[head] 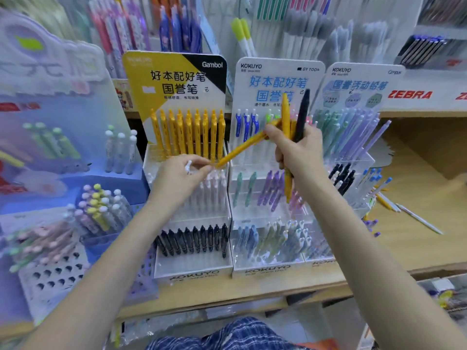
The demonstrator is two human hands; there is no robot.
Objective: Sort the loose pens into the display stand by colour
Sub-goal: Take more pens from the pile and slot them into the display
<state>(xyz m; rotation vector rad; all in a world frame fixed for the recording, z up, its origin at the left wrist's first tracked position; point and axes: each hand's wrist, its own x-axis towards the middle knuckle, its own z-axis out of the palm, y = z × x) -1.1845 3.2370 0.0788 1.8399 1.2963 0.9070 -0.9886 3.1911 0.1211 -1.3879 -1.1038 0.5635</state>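
My right hand grips a small bunch of loose pens: an upright yellow pen, a black pen and a slanted yellow pen. My left hand pinches the lower tip of that slanted yellow pen and also holds something small and white. Both hands hover in front of the clear tiered Kokuyo display stand. Its top row holds yellow pens, its middle row white pens, its bottom row black pens.
A second Kokuyo stand to the right holds blue, green, purple and pastel pens. Further right a third stand holds pastel and black pens, with loose pens on the wooden shelf. A blue perforated holder stands at left.
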